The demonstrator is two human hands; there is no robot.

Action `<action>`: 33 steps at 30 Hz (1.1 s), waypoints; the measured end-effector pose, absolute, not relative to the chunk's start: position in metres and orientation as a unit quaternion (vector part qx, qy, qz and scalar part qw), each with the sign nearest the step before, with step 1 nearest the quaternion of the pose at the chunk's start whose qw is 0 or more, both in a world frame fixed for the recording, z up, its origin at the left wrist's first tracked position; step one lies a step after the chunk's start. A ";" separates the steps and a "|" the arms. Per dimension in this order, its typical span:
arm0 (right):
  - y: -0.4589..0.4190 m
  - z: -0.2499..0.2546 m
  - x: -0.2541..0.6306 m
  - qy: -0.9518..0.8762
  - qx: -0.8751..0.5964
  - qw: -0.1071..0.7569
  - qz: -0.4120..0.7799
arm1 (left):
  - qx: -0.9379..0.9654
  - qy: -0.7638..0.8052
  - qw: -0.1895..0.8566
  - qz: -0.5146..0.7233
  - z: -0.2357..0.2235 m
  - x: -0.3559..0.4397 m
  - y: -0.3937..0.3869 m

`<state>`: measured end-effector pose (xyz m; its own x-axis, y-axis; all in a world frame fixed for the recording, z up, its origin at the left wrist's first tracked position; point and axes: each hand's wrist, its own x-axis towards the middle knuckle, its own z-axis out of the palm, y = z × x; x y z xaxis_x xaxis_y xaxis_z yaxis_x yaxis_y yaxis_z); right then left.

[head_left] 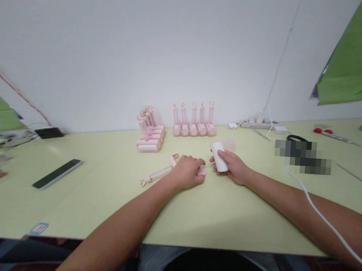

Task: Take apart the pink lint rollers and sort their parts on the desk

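My right hand (234, 166) is closed around a white sticky roll (220, 158), tilted above the table. Behind that roll lies a translucent pink cover (230, 145). My left hand (187, 171) rests low over a pink lint roller handle (160, 174), its thumb and fingers curled around one end. The heart-shaped loop of this handle points left, and its middle is partly hidden under the hand. Farther back, several pink lint rollers (193, 129) stand in a row by the wall. Another group of lint rollers (150, 141) is lined up to their left.
A phone (57, 174) lies at left on the yellow-green table (102, 212). A power strip (258, 124) with white cables sits along the wall. At far right are red-handled scissors (334, 134). A white cable (314, 205) crosses over my right forearm.
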<state>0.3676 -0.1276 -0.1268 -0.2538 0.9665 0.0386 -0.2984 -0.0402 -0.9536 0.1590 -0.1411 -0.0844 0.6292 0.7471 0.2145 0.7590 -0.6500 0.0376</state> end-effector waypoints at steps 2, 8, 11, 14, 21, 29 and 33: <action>-0.129 -0.126 0.368 -0.469 -0.329 0.499 0.651 | -0.893 -0.424 -0.006 -0.151 -0.085 0.158 -0.140; -0.135 -0.126 0.364 -0.547 -0.339 0.439 0.627 | -0.809 -0.417 -0.214 -0.354 -0.084 0.156 -0.138; -0.141 -0.123 0.361 -0.569 -0.331 0.419 0.625 | -0.789 -0.385 -0.278 -0.389 -0.085 0.157 -0.134; -0.144 -0.119 0.360 -0.535 -0.282 0.429 0.671 | -0.755 -0.379 -0.325 -0.426 -0.090 0.154 -0.126; -0.136 -0.118 0.365 -0.449 -0.211 0.467 0.732 | -0.671 -0.409 -0.346 -0.512 -0.100 0.139 -0.102; -0.139 -0.117 0.362 -0.457 -0.238 0.489 0.704 | -0.668 -0.413 -0.340 -0.518 -0.100 0.140 -0.103; -0.139 -0.116 0.362 -0.451 -0.239 0.504 0.697 | -0.664 -0.418 -0.340 -0.518 -0.101 0.140 -0.102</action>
<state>0.3624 -0.1394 -0.1156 -0.3777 0.9179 0.1219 -0.4863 -0.0846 -0.8697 0.1397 -0.1022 -0.1008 0.1124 0.9083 0.4030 0.2023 -0.4180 0.8856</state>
